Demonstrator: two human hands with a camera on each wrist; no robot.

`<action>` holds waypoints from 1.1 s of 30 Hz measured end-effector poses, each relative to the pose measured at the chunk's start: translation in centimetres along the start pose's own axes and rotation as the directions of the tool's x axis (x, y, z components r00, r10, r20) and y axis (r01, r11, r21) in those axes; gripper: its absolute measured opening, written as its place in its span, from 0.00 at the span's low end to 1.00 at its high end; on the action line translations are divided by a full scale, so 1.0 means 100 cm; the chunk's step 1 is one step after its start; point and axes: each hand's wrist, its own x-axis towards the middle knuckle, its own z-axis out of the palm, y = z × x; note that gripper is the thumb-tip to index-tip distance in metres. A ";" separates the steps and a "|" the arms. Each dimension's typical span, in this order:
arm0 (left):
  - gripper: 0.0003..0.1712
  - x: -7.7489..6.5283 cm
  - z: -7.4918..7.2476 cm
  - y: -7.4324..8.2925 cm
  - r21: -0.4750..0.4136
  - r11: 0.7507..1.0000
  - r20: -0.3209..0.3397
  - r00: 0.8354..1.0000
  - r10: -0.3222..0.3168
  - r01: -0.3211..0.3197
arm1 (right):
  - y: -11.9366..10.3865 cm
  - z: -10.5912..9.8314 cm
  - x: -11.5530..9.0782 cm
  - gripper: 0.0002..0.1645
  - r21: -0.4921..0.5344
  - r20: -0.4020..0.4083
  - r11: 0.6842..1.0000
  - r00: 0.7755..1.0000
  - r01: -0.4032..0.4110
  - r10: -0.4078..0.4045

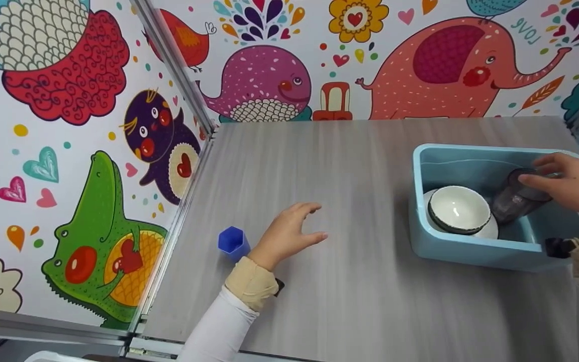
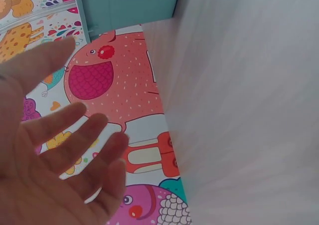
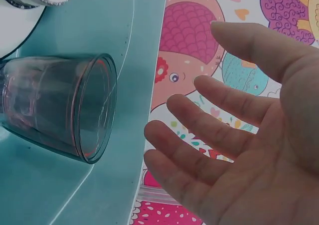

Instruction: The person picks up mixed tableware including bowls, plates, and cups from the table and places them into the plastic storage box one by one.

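My right hand [image 1: 578, 188] hovers over the right part of a light blue tub [image 1: 475, 254], its fingers spread and holding nothing. Just below it a see-through grey tumbler [image 1: 513, 201] leans inside the tub. In the right wrist view the fingers are apart from the mouth of this tumbler [image 3: 50, 105]. Left of the tumbler, a white bowl [image 1: 460, 208] with a dark rim sits on a white plate [image 1: 490, 230]. My left hand [image 1: 284, 234] is above the table, fingers loosely bent, nothing in it. A blue hexagonal cup [image 1: 234, 244] stands beside the left wrist.
The wood-grain table [image 1: 350, 281] is bounded by printed panels [image 1: 264, 75] at the back and left. A metal rail [image 1: 174, 226] runs along the left edge. Part of a white object [image 1: 53, 356] shows at the bottom left, off the table.
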 end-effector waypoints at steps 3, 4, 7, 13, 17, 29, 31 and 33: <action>0.37 -0.002 -0.003 -0.003 -0.021 0.999 0.000 1.000 -0.028 0.028 | -0.003 0.003 -0.003 0.46 0.008 0.005 1.000 1.000 0.017 -0.017; 0.37 -0.002 -0.004 -0.004 -0.024 0.999 -0.003 0.999 -0.033 0.033 | -0.004 0.003 -0.004 0.47 0.017 0.008 1.000 1.000 0.018 -0.018; 0.36 -0.003 -0.007 -0.008 -0.024 0.999 -0.011 0.999 -0.049 0.049 | -0.007 0.006 -0.009 0.46 0.052 0.012 0.998 0.999 0.034 -0.035; 0.36 -0.006 -0.011 -0.014 -0.002 0.997 -0.043 0.996 -0.073 0.073 | -0.009 0.014 -0.015 0.44 0.079 0.016 0.994 0.997 0.079 -0.080; 0.36 -0.007 -0.013 -0.018 0.012 0.996 -0.051 0.995 -0.085 0.086 | -0.010 0.020 -0.017 0.42 0.084 0.013 0.990 0.994 0.110 -0.112; 0.35 -0.018 -0.018 -0.040 0.069 0.986 -0.134 0.981 -0.141 0.151 | -0.015 0.030 -0.019 0.46 0.074 0.072 0.991 0.991 0.110 -0.115; 0.36 -0.021 -0.020 -0.043 0.075 0.984 -0.149 0.978 -0.149 0.161 | -0.015 0.033 -0.019 0.45 0.083 0.076 0.990 0.990 0.115 -0.121; 0.36 -0.024 -0.022 -0.046 0.085 0.981 -0.168 0.973 -0.156 0.172 | -0.015 0.035 -0.019 0.46 0.086 0.083 0.990 0.990 0.109 -0.116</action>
